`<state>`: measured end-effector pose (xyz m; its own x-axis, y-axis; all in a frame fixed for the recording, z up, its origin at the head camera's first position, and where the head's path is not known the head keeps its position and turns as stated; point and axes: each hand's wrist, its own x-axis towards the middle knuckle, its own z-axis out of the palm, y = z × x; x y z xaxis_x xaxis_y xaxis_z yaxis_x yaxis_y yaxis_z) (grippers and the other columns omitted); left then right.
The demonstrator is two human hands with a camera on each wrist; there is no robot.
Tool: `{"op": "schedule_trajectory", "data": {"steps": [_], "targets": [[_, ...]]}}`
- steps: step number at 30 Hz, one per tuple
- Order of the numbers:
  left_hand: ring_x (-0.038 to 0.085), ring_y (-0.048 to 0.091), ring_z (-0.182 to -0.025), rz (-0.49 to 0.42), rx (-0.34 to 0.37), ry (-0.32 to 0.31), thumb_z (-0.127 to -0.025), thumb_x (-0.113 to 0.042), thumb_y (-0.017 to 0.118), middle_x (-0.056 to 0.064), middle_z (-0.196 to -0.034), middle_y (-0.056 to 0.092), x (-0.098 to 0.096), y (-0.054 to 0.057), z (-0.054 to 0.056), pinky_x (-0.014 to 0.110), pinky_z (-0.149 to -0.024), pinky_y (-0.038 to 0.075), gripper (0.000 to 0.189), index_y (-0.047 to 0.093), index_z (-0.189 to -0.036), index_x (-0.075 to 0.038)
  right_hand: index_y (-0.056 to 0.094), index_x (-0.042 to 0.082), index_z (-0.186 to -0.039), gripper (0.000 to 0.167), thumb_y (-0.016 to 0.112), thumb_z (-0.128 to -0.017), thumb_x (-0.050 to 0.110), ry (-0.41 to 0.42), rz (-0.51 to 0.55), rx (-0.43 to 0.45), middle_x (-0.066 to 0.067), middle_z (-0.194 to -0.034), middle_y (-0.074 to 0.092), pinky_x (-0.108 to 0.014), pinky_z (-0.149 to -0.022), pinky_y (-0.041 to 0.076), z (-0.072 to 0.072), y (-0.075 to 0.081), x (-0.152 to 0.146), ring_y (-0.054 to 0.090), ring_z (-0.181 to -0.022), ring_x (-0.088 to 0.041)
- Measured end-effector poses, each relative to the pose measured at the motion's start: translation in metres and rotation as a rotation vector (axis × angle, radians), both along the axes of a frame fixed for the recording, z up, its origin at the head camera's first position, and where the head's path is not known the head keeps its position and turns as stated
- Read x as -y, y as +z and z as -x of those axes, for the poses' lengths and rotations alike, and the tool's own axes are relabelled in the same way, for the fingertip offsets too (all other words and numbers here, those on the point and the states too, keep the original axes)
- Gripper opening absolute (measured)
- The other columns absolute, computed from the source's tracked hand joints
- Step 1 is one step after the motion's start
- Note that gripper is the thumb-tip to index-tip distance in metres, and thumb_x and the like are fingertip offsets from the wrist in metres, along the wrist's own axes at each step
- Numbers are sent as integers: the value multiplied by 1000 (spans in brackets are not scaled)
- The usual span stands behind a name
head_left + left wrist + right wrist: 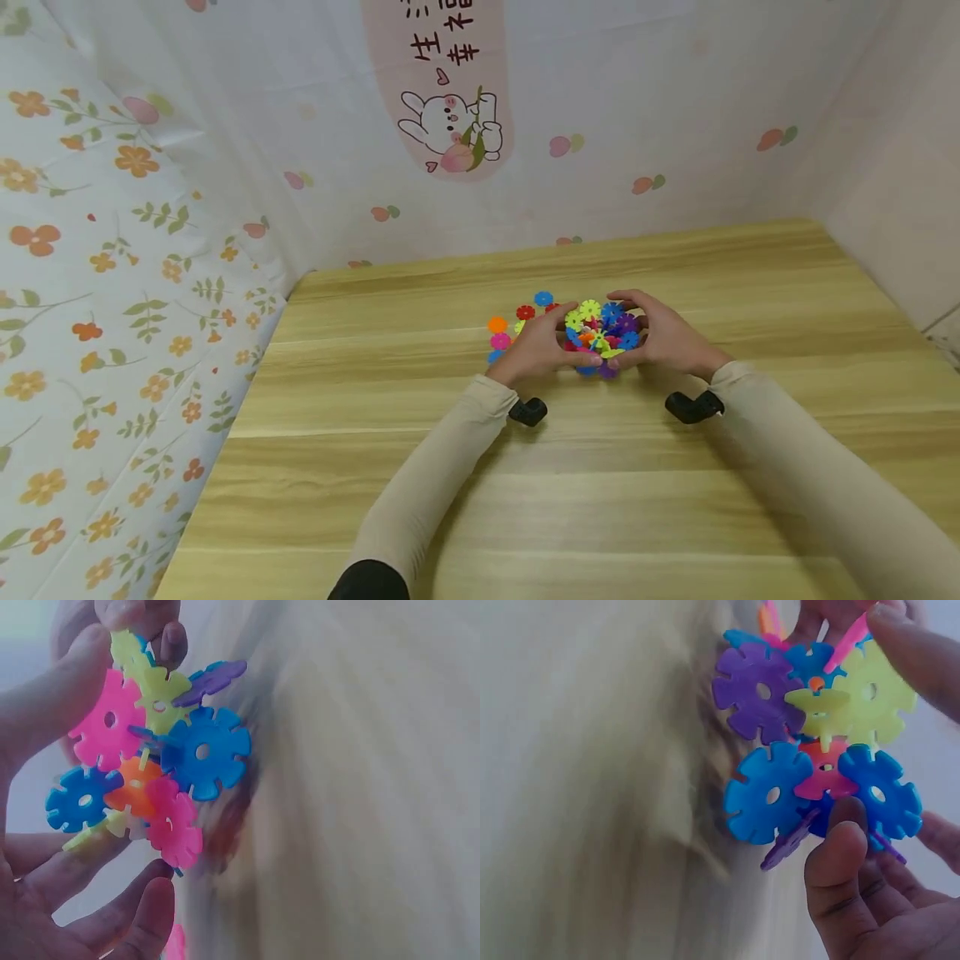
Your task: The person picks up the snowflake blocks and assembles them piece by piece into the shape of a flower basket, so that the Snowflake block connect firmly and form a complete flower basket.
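Both hands hold a rounded cluster of interlocking snowflake discs (pixel 598 340) between them, just above the table. My left hand (pixel 534 348) grips its left side, thumb along the near edge and fingers around the far side. From the right, my right hand (pixel 666 337) holds it with thumb and curled fingers. In the left wrist view a blue disc (pixel 231 761), a pink disc (pixel 126 742) and yellow ones join at their slots. A purple disc (pixel 739 694), a blue disc (pixel 750 799) and a yellow disc (pixel 889 712) face the right wrist camera.
Several loose discs lie on the wooden table (pixel 360 400) beyond and left of my left hand, among them an orange disc (pixel 497 325), a red disc (pixel 525 312) and a blue disc (pixel 543 297). A patterned curtain (pixel 315 125) hangs behind the table's far edge.
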<state>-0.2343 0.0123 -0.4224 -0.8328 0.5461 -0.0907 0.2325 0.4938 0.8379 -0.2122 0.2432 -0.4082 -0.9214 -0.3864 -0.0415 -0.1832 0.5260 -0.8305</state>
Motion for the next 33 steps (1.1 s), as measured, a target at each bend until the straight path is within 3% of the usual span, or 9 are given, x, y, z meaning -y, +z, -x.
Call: {"op": "schedule_trajectory", "data": {"steps": [3,8,13,17,19,21,24,29,33], "targets": [[23,55,-125,18,-10,8,-80,-41,82,5,-147,49,-13,1,8,30,-97,52,96,30,-156,-13,28,2,-151,95,86,-78,19,-15,-10,3,-25,-143,39,-50,-94,50,9,-1,-10,56,-114,-41],[15,57,-120,46,6,45,-80,-42,82,3,-139,57,-32,-1,17,26,-97,51,98,28,-157,-14,28,3,-152,88,77,-87,35,-71,-77,28,-24,-144,41,-51,-97,47,18,-6,-21,55,-114,-38],[16,56,-123,95,1,58,-79,-42,82,3,-141,56,-44,-2,25,30,-102,48,100,26,-158,-17,28,2,-153,93,80,-83,36,-106,-120,26,-23,-144,43,-51,-97,46,26,-9,-28,53,-113,-38],[20,53,-130,105,-14,40,-80,-43,81,5,-148,50,-42,3,30,33,-104,47,103,21,-159,-16,28,2,-153,95,81,-83,36,-106,-128,15,-24,-142,43,-52,-96,46,31,-9,-30,52,-112,-39],[23,50,-133,102,-40,27,-81,-41,81,7,-152,45,-34,8,30,35,-104,48,101,21,-159,-14,25,3,-154,95,79,-84,39,-113,-140,7,-25,-142,42,-55,-96,45,32,-7,-30,51,-115,-42],[27,51,-132,107,-89,31,-83,-36,81,10,-152,45,-18,14,27,38,-104,48,92,30,-156,-10,23,3,-156,93,73,-88,43,-140,-167,-11,-27,-145,39,-60,-99,42,30,-3,-30,46,-122,-45],[31,57,-120,119,-153,86,-88,-25,77,15,-140,54,17,20,16,40,-96,50,63,51,-141,-3,24,2,-155,87,66,-93,46,-218,-209,-79,-30,-147,36,-66,-101,36,20,7,-33,36,-131,-49],[28,67,-97,199,-170,251,-91,-16,71,15,-114,67,80,18,-3,38,-82,56,26,69,-113,-1,41,-4,-144,65,67,-95,30,-303,-164,-307,-30,-140,43,-56,-91,41,8,28,-22,35,-128,-47],[24,66,-88,293,-190,276,-89,-19,73,12,-100,70,97,6,-10,35,-77,54,23,71,-105,-2,56,-6,-128,45,71,-90,16,-250,-120,-520,-26,-126,53,-50,-86,38,7,38,11,40,-118,-42]]}}
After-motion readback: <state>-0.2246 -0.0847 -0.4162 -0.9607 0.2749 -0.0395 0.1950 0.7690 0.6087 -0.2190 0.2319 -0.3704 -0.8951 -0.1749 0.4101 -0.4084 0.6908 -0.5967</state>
